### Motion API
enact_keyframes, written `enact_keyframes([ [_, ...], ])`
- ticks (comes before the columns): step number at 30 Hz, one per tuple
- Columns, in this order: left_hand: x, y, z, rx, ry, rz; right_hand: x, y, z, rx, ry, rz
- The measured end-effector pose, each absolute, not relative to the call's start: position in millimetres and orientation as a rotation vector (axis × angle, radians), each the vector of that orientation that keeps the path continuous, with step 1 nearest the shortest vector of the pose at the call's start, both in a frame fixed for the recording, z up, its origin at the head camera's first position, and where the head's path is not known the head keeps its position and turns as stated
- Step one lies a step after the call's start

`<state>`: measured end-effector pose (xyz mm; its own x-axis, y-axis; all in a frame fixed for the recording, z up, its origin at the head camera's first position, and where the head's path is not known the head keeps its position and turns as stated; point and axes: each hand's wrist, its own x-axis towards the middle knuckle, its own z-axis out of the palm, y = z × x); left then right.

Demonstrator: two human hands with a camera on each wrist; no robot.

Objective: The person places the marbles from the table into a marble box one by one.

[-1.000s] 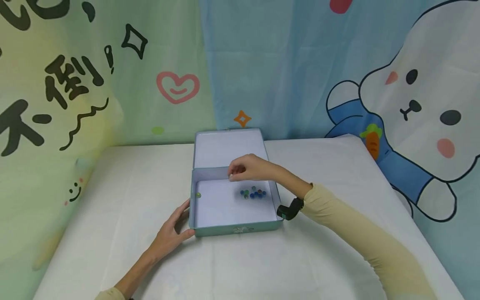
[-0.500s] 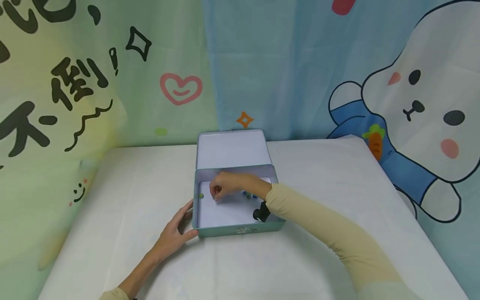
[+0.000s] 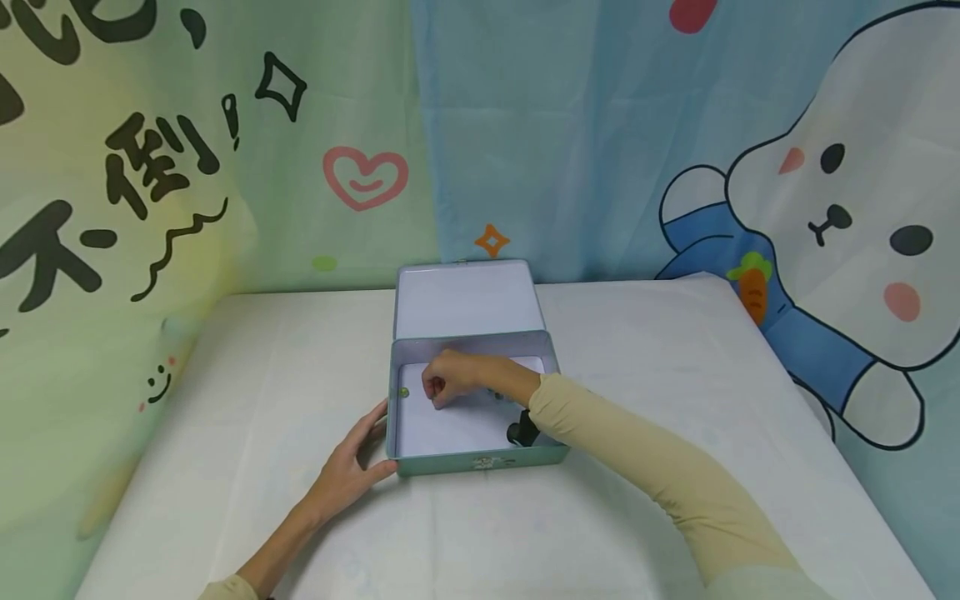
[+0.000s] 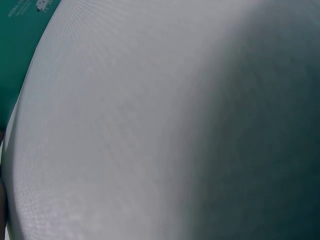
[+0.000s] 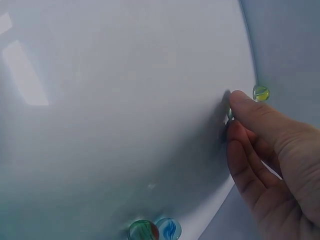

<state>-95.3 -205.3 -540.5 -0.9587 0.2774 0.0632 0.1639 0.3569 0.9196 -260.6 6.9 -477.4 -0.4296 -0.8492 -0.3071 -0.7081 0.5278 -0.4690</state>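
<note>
An open green tin box [image 3: 442,467] with a pale inside stands on the table. My left hand [image 3: 348,462] rests against its left wall and front left corner, fingers spread. Inside the tin, my right hand [image 3: 453,377] is low over the floor, thumb and fingertips together. The right wrist view shows them pinching a small glass marble [image 5: 230,114], mostly hidden by the fingers. A yellow-green marble [image 5: 261,93] lies by the tin's left wall. Behind the hand lie a green marble [image 5: 142,230] and a blue-swirled marble [image 5: 170,229], side by side; the wrist hides others.
The tin's lid [image 3: 468,300] leans back at the rear, near the curtain [image 3: 570,167]. A white cloth covers the table [image 3: 637,333]. A black wrist camera [image 3: 522,429] on the right wrist hangs over the tin's right part.
My right hand has moved left and toward me, from above the tin's back down to near its floor, with the marble. My left hand keeps its place on the tin.
</note>
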Motion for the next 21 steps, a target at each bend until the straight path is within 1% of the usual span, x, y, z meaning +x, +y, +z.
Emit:
enact_keyframes([
  [9, -100, -205, -540, 0.447, 2.494, 1.677, -266, 11, -475, -1.24, 2.275, -0.348],
  [16, -108, -214, -541, 0.521, 2.476, 1.654, -272, 23, -452, -1.249, 2.288, -0.37],
  [21, -105, -228, -535, 0.53, 2.48, 1.666, -263, 47, -430, -1.288, 2.289, -0.559],
])
